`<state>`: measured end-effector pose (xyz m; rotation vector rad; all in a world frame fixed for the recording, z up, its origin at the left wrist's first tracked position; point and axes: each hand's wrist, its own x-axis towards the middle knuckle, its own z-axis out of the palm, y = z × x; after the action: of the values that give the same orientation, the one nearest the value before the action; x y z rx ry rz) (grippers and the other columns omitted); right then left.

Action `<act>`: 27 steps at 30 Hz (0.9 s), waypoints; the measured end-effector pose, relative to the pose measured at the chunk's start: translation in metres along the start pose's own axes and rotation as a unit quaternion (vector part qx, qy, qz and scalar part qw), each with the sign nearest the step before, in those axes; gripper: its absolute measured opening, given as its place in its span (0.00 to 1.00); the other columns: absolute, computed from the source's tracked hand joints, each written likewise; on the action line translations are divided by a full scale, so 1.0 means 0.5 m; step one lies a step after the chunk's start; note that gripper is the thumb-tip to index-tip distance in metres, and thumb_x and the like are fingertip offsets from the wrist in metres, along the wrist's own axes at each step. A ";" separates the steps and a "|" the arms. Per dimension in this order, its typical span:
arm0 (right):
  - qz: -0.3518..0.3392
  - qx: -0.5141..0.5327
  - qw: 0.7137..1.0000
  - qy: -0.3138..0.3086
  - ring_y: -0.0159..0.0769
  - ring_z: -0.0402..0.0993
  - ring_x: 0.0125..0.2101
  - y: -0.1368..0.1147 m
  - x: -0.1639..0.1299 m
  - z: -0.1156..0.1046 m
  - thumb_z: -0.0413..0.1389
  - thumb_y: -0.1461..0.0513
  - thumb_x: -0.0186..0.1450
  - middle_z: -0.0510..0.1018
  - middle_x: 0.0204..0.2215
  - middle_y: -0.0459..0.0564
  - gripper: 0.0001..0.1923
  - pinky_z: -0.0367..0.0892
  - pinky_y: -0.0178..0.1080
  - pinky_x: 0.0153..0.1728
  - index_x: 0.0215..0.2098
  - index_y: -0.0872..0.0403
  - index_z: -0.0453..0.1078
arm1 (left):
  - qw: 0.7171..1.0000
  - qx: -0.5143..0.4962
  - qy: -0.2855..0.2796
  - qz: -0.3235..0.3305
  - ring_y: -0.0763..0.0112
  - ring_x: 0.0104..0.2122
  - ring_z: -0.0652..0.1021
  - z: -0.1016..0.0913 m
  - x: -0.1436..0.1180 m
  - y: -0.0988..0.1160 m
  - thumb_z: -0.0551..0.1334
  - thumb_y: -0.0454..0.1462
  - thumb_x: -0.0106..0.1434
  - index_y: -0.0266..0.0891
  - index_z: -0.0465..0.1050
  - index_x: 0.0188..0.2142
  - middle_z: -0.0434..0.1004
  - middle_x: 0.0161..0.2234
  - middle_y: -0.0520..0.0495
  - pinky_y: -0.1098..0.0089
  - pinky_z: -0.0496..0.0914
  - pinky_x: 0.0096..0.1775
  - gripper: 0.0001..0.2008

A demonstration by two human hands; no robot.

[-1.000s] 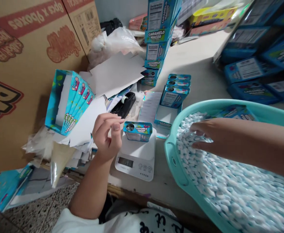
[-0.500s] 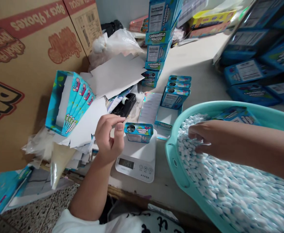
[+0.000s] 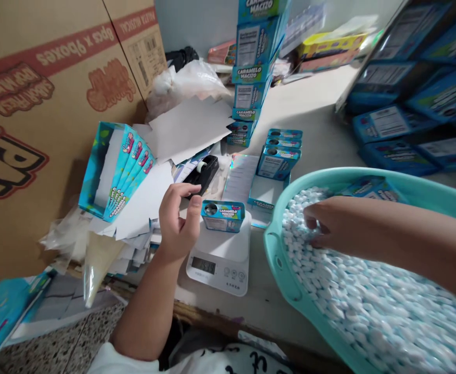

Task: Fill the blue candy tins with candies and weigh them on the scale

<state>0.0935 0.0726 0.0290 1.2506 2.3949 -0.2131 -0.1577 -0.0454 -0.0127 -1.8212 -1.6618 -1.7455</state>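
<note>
Right hand [image 3: 325, 224] in candies [image 3: 368, 301] (loosely curled)

Soft daylight is cast from the upper right; the far table [image 3: 309, 98] is glared; edges are stretched and blurred.

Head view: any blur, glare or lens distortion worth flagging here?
Head view: wide-angle bending tilts the carton and stacked boxes at the edges; right forearm and candies smear toward the lower right corner; daylight washes out the far table; the scale, tin and left hand stay sharp.
</note>
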 end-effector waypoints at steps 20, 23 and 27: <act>-0.018 -0.026 0.996 -0.086 0.54 0.81 0.48 -0.012 -0.062 -0.077 0.64 0.63 0.62 0.82 0.47 0.58 0.15 0.76 0.48 0.48 0.48 0.54 0.82 | 0.921 0.057 -0.381 -0.066 0.62 0.38 0.82 0.009 0.096 0.059 0.63 0.31 0.60 0.45 0.76 0.50 0.80 0.47 0.46 0.68 0.75 0.31 0.19; -0.023 -0.009 0.996 -0.082 0.54 0.81 0.49 -0.004 -0.073 -0.080 0.62 0.63 0.64 0.83 0.48 0.58 0.18 0.76 0.48 0.51 0.53 0.55 0.80 | 0.903 0.027 -0.429 -0.006 0.55 0.48 0.82 0.072 0.187 0.065 0.66 0.33 0.59 0.45 0.77 0.51 0.81 0.50 0.46 0.61 0.77 0.45 0.19; -0.052 0.023 0.998 -0.030 0.56 0.83 0.42 -0.007 -0.057 -0.066 0.68 0.64 0.56 0.85 0.38 0.60 0.14 0.78 0.49 0.45 0.41 0.59 0.83 | 0.882 0.019 -0.471 0.012 0.52 0.51 0.81 0.193 0.264 0.032 0.71 0.35 0.55 0.41 0.80 0.50 0.82 0.51 0.44 0.60 0.75 0.52 0.21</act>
<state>0.0948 0.0600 0.0707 1.1237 2.4192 -0.3334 -0.1209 0.0949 0.0651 -2.8911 -1.8512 -0.7670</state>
